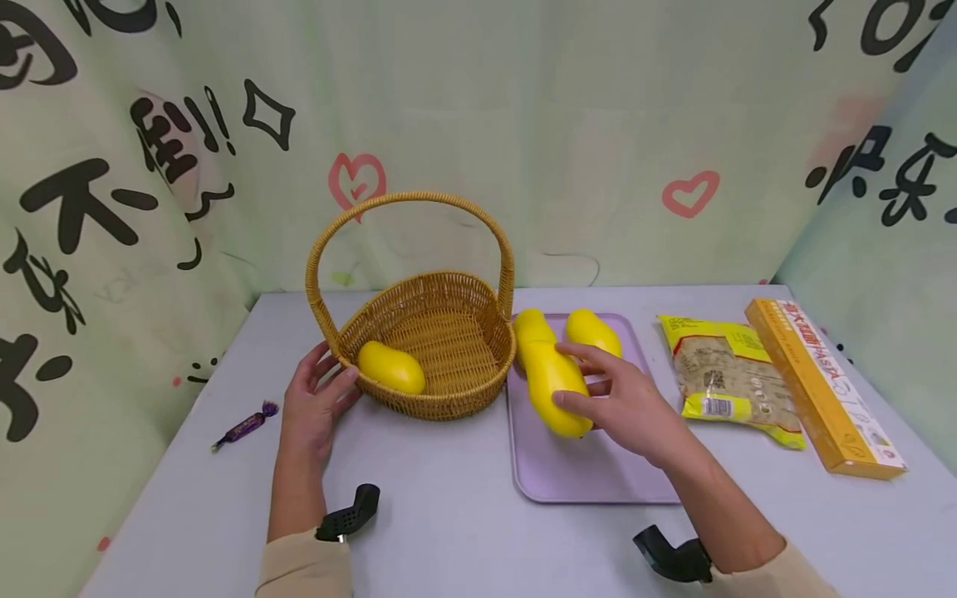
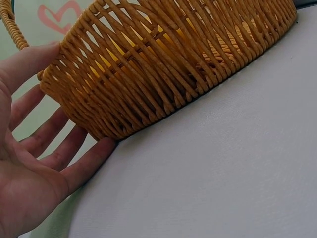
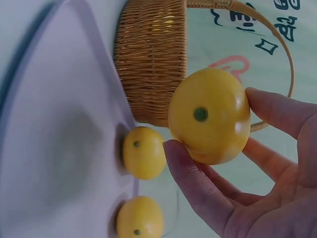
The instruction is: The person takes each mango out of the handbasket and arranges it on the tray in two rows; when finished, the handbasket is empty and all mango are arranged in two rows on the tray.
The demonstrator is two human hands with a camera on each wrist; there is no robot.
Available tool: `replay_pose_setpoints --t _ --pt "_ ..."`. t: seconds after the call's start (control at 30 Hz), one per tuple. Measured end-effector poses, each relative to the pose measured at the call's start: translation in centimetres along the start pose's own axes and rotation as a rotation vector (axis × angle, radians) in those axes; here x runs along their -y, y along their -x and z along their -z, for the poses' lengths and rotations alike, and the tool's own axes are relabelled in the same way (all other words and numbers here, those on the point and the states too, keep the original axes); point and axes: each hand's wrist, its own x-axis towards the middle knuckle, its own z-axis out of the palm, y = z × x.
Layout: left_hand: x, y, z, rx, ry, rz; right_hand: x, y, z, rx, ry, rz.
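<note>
My right hand pinches a smooth yellow mango between thumb and fingers above the lilac tray. In the right wrist view the held mango shows a green spot at its end. Two more mangoes, one at the tray's left and one to its right, lie at the tray's far end. A wicker basket with a tall handle stands left of the tray, with one mango inside. Against the basket's left side rests my left hand, its fingers spread along the outer wall.
A wrapped purple candy lies on the white table left of my left hand. Right of the tray are a yellow-and-clear food packet and a long orange pasta box. A printed curtain hangs behind the table.
</note>
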Motion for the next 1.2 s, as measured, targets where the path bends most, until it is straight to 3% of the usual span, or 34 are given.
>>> replay_pose_setpoints --t 0.23,0.9,1.2 --pt "0.0 0.0 0.0 0.0 0.013 0.001 -1.5 0.2 -1.2 0.007 0.084 -0.035" --pt "0.0 0.0 -0.1 -0.002 0.01 -0.001 -3.2 -0.1 -3.6 -0.013 0.167 -0.081" --pt "0.0 0.0 -0.1 0.0 0.011 -0.002 -3.1 -0.2 -3.7 -0.014 0.193 -0.047"
